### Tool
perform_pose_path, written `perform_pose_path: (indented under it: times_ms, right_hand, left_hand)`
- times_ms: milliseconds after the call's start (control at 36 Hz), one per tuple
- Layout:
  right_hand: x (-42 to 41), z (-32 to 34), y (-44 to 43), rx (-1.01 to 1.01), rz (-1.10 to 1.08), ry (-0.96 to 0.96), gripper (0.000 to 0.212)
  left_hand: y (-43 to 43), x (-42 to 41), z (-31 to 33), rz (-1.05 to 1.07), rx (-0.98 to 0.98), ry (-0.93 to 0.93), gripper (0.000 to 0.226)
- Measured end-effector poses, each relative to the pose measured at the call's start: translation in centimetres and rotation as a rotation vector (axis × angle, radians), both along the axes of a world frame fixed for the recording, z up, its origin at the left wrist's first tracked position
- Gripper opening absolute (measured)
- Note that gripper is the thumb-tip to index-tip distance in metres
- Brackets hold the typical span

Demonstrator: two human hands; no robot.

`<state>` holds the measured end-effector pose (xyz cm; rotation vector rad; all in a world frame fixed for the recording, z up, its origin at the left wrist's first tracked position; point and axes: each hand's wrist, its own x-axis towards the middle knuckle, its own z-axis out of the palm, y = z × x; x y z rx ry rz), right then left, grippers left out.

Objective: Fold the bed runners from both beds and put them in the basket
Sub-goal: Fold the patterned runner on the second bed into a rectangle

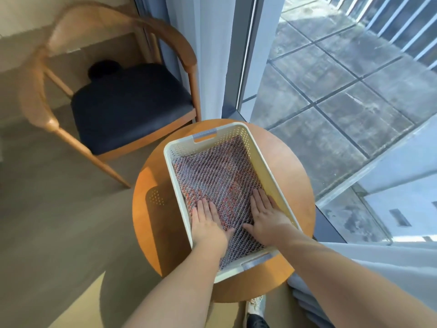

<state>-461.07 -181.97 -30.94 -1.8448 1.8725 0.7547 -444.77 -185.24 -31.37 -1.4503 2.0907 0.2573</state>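
Observation:
A cream perforated plastic basket (264, 162) stands on a round wooden side table (293, 176). A folded woven bed runner (212, 171) in purple, grey and orange lies flat inside and fills the basket's floor. My left hand (208, 223) rests palm down on the runner near the basket's left wall, fingers spread. To its right, my right hand (267, 215) lies flat on the runner with its fingers apart. Neither hand grips the cloth.
A wooden armchair (123, 95) with a dark blue seat stands to the upper left. A glass balcony door (331, 91) and a pale curtain (203, 55) are behind the table; another curtain (354, 280) hangs at my right arm. My shoe (255, 311) shows below.

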Motion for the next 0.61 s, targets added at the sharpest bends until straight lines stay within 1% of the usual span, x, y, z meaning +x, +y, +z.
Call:
perform_pose_path:
  times_ms: [139, 194, 278, 417, 611]
  right_hand:
    - [1.2, 5.7, -0.3, -0.118, -0.08, -0.099, 0.08]
    - [1.8, 9.0, -0.7, -0.201, -0.114, -0.156, 0.08]
    - [3.3, 14.0, -1.2, -0.349, -0.116, -0.189, 0.078]
    - [7.4, 22.3, -2.4, -0.534, -0.046, -0.222, 0.073]
    - [15.5, 32.6, -5.5, -0.717, 0.179, -0.333, 0.069]
  left_hand:
    - [-0.8, 1.5, 5.6, -0.051, -0.065, 0.127, 0.081]
    - [-1.5, 2.2, 8.8, -0.075, -0.099, 0.169, 0.079]
    - [-2.0, 3.7, 14.0, -0.104, -0.166, 0.245, 0.077]
    - [-2.7, 8.0, 23.5, -0.036, -0.317, 0.365, 0.075]
    - [-2.3, 17.5, 35.9, 0.148, -0.589, 0.414, 0.071]
